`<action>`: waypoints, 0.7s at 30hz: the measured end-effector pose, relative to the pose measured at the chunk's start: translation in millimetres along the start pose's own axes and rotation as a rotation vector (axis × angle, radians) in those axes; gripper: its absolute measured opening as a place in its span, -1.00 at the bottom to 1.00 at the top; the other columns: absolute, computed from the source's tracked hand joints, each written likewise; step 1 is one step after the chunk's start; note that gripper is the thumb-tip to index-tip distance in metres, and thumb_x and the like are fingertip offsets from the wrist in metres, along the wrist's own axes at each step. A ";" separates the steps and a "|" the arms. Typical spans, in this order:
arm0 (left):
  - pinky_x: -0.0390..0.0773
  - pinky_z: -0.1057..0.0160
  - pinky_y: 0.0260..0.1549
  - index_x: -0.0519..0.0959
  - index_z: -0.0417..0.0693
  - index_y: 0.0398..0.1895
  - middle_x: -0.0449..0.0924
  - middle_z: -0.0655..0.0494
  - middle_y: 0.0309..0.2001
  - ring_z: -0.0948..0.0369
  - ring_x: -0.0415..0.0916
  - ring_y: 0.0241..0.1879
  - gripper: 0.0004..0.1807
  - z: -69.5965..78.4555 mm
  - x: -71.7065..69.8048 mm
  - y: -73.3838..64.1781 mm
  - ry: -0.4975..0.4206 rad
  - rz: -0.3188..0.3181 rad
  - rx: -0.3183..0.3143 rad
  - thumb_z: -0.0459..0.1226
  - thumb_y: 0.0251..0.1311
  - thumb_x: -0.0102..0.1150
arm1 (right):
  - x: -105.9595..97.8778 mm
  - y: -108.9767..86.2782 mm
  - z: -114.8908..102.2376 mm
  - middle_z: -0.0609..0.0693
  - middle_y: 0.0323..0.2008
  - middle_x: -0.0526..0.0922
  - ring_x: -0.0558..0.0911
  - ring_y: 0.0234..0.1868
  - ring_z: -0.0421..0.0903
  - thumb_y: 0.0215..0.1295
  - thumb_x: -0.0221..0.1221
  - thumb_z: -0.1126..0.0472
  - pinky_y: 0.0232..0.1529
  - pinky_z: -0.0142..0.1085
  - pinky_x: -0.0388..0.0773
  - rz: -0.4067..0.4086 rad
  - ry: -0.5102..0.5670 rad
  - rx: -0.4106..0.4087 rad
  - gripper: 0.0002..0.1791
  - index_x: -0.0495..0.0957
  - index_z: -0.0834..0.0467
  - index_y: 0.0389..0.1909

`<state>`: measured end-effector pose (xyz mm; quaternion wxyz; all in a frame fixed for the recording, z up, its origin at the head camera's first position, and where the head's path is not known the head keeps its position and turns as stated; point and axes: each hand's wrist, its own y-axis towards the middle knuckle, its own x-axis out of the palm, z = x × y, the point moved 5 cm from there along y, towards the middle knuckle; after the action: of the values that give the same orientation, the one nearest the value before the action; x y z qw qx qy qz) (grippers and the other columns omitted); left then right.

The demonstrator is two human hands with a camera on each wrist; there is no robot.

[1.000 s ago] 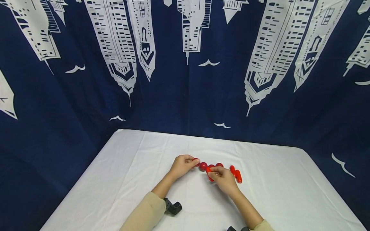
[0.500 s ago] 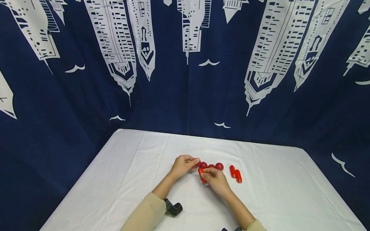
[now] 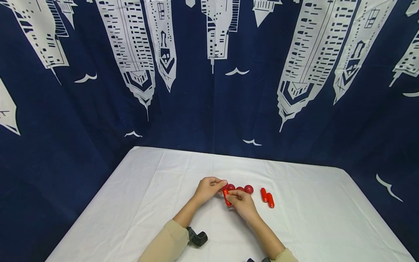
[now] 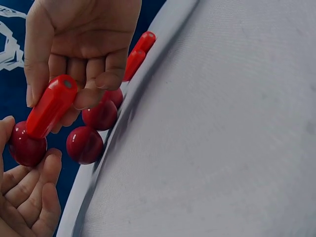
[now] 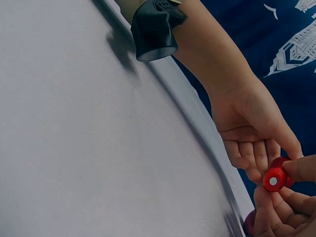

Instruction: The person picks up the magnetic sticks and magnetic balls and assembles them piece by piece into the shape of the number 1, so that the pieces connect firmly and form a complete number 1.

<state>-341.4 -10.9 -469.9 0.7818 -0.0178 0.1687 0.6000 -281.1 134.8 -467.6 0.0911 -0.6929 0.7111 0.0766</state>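
Note:
In the head view my left hand [image 3: 208, 188] pinches a dark red ball [image 4: 27, 144] between thumb and fingers. My right hand [image 3: 243, 205] holds a bright red rounded rod [image 3: 227, 197], gripped between thumb and fingertips. Seen from the left wrist, the rod [image 4: 52, 106] slants down with its lower end right at the held ball. A small dark spot marks its upper end; from the right wrist, the rod's near end [image 5: 274, 180] shows a pale round centre. Three more dark red balls [image 3: 248, 189] lie in a row just behind the right hand, partly hidden by it.
Two more bright red rods [image 3: 270, 200] lie side by side to the right of the balls. A white cloth [image 3: 163, 174] covers the table. Behind it hangs a dark blue curtain [image 3: 196, 109]. A black wrist camera [image 3: 198, 238] juts from the left forearm.
My right hand has carried the red rod leftward to the ball in my left hand, uncovering the rightmost ball and the loose rods. The left hand has stayed almost in place.

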 end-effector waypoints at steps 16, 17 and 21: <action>0.61 0.17 -0.37 0.65 -0.37 -0.21 0.68 -0.09 -0.44 0.03 0.68 -0.44 -0.51 -0.4 -8.1 -9.1 -0.007 -0.013 -0.108 -0.04 0.44 0.01 | 10.1 0.0 3.2 0.08 -0.43 0.66 0.61 -0.49 -0.07 0.29 0.21 0.32 -0.46 -0.33 0.56 -0.009 0.077 0.038 -0.72 0.57 0.47 -0.10; 0.58 0.23 -0.39 0.66 -0.35 -0.25 0.68 -0.04 -0.46 0.10 0.67 -0.48 -0.48 -4.6 -9.2 -9.5 0.024 -0.003 -0.124 0.00 0.43 0.00 | 11.0 0.0 3.9 0.08 -0.42 0.66 0.61 -0.49 -0.07 0.30 0.21 0.31 -0.45 -0.33 0.56 -0.014 0.079 0.041 -0.72 0.57 0.47 -0.09; 0.52 0.31 -0.45 0.67 -0.32 -0.34 0.67 0.04 -0.54 0.25 0.61 -0.58 -0.43 -9.2 -12.5 -18.0 0.111 0.026 -0.220 0.06 0.40 0.00 | 13.8 -0.7 4.1 0.06 -0.43 0.65 0.61 -0.49 -0.09 0.30 0.21 0.30 -0.46 -0.35 0.56 -0.024 0.079 0.037 -0.70 0.56 0.47 -0.08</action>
<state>-329.4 -29.7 -478.2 0.7567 -0.1342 0.1449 0.6232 -280.6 122.4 -474.9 0.0767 -0.7020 0.7072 0.0349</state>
